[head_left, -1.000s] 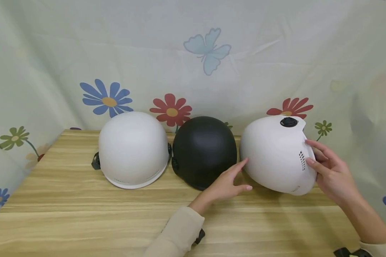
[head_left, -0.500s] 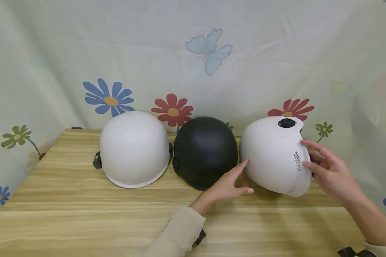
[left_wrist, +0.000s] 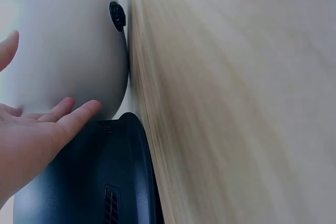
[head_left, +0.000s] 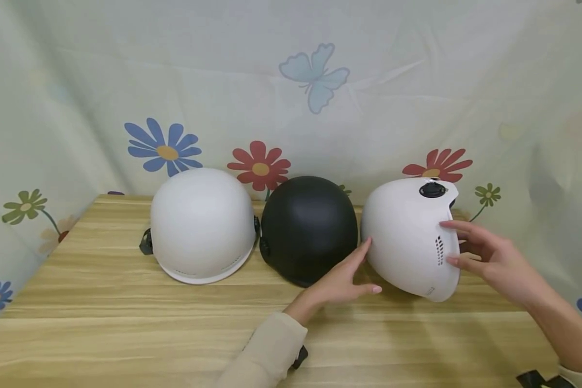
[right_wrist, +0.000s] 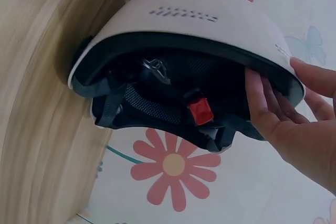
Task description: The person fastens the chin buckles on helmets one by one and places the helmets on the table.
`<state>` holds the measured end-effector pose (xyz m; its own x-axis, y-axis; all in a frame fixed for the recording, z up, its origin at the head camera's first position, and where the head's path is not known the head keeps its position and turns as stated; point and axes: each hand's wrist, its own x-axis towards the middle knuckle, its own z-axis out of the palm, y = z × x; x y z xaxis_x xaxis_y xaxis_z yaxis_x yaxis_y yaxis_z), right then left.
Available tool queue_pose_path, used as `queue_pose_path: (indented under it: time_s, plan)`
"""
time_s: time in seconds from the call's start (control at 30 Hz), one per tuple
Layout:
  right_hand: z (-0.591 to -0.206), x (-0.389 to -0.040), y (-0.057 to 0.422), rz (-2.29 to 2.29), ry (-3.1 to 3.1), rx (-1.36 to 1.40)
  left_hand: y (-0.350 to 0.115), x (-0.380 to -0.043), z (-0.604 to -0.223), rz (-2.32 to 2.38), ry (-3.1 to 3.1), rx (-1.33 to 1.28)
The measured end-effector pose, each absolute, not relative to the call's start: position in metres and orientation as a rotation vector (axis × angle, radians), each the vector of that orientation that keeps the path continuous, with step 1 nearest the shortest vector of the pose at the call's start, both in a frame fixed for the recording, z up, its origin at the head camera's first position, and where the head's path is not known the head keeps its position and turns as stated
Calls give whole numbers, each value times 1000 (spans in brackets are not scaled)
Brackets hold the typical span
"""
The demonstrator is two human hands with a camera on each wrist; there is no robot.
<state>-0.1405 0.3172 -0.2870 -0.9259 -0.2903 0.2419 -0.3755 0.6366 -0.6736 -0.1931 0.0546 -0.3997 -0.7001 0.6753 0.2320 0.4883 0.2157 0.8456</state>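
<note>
A white helmet lies tipped on its side at the right of the table, its opening turned toward my right hand. That hand grips the rim, with fingers inside the shell and the thumb outside, as the right wrist view shows. Black padding, straps and a red buckle show inside. My left hand has its fingers extended, fingertips at the helmet's crown and the thumb held apart. Just left of the white helmet stands a black helmet, partly covered by the left hand.
Another white helmet stands upright on the left, close beside the black one. All three line the back of the wooden table. Behind them hangs a flowered curtain.
The right helmet's rim has turned leftward and slightly down, and my right hand has moved left with it. My left hand stays nearly in place.
</note>
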Motion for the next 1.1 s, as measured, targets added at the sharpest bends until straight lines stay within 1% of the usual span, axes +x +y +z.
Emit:
queue_pose_path:
  time_s: [0.07,0.3,0.53,0.6,0.83,0.97,1.1]
  plan:
    - [-286,-139,318,1126,-2746,565,55,-193,-399,1482,2301,1123]
    - [-285,-136,322,1114,-2776,449,56,-192,-397,1450,2332,1120]
    - [-289,-136,336,1274,-2713,390,57,-190,-388,1396,2348,1089]
    - [-291,-135,341,1381,-2669,376,58,-190,-386,1393,2346,1092]
    - [-302,-139,356,2136,-2220,415,58,-193,-386,1397,2372,1031]
    - [-309,-140,364,2394,-2000,438,60,-194,-386,1403,2368,1006]
    - [-315,-141,371,2556,-1849,521,62,-194,-385,1417,2364,990]
